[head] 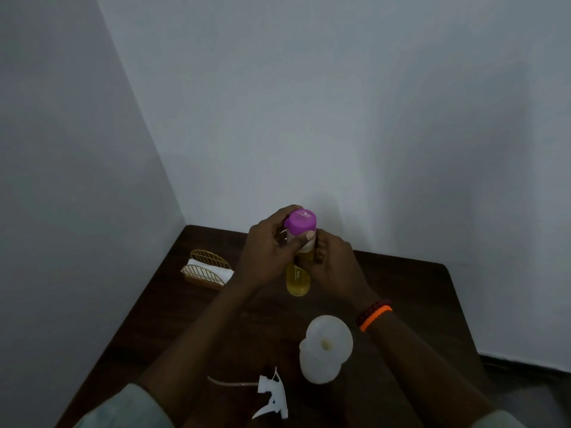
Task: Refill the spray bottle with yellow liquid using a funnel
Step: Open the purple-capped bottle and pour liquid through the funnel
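From the head camera, both hands meet over the far middle of the dark wooden bench (401, 288), working on a clear bottle of yellow liquid (298, 281) that stands upright there. The left hand (265, 257) reaches around the top, its fingers (304, 239) clamped on the purple cap (301, 222), thumb pressed across the neck just below it; this looks like a grip for twisting or flipping the cap open. The right hand (335, 262) has its fingers curled tight around the body of the bottle, probably to stop it turning while the cap is worked. Nearer the person, the spray bottle (321, 362) stands open on the bench with a white funnel (329, 336) seated in its neck, wide mouth up, ready to receive a pour. Its trigger head (273, 396), with the thin dip tube trailing to the left, lies on the bench just beside it, set out of the way of the filling. A gold wire napkin holder (207, 270) with white napkins sits at the far left edge, well apart from the work. The right wrist wears an orange band (375, 316). Pouring has apparently not begun; the cap is still on.
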